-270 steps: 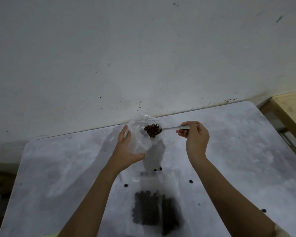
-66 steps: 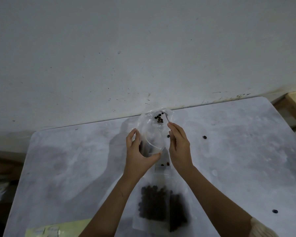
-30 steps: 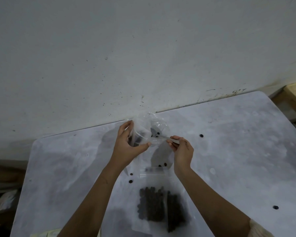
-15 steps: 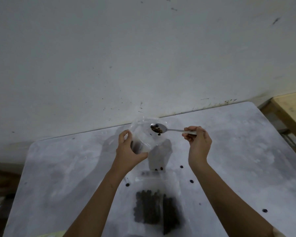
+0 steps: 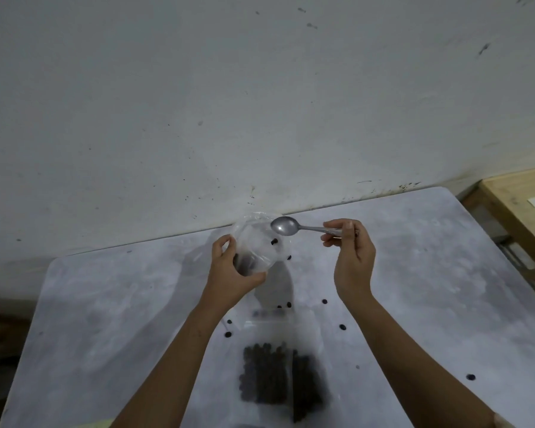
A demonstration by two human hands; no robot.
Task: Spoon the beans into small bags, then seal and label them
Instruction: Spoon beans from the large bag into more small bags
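My left hand grips a small clear plastic bag held up above the table, its mouth open toward the right. Dark beans sit low inside it and one bean shows near the mouth. My right hand pinches the handle of a metal spoon. The spoon's bowl is empty and hovers at the bag's upper rim. A larger clear bag of dark beans lies flat on the table near me, between my forearms.
Loose beans are scattered over the grey-white table, one far right. A plain wall stands right behind the table. A wooden bench sits beyond the right edge.
The spoon held several beans half a second ago; now its bowl is empty and the beans have dropped into the small bag. My right hand stayed at about the same place.
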